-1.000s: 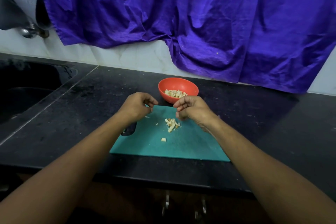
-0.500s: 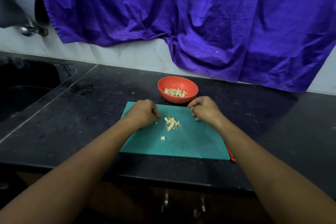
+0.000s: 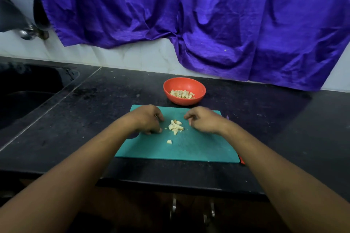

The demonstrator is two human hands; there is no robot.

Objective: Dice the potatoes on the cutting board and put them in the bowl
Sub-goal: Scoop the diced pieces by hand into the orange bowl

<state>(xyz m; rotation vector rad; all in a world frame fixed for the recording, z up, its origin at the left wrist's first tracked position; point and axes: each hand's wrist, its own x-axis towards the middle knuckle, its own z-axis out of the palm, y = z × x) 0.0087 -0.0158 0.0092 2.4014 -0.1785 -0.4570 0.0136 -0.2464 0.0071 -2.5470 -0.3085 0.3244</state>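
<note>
A teal cutting board (image 3: 198, 150) lies on the black counter. Near its middle sits a small pile of diced potato (image 3: 176, 126), and one loose potato piece (image 3: 169, 141) lies just in front of it. My left hand (image 3: 145, 119) rests on the board left of the pile, fingers curled down, with nothing seen in it. My right hand (image 3: 204, 121) sits right of the pile, fingers curled too, holding nothing visible. Behind the board stands a red bowl (image 3: 181, 101) with several potato cubes (image 3: 182, 94) inside.
A red handle tip (image 3: 242, 161) pokes out at the board's right front corner, the rest hidden by my forearm. A dark sink (image 3: 28, 96) is set into the counter at left, with a tap (image 3: 28, 33) above. A purple curtain (image 3: 208, 15) hangs behind.
Both hands came back from near the bowl and dropped onto the board, one on each side of the potato pile. The pile and the bowl have not moved.
</note>
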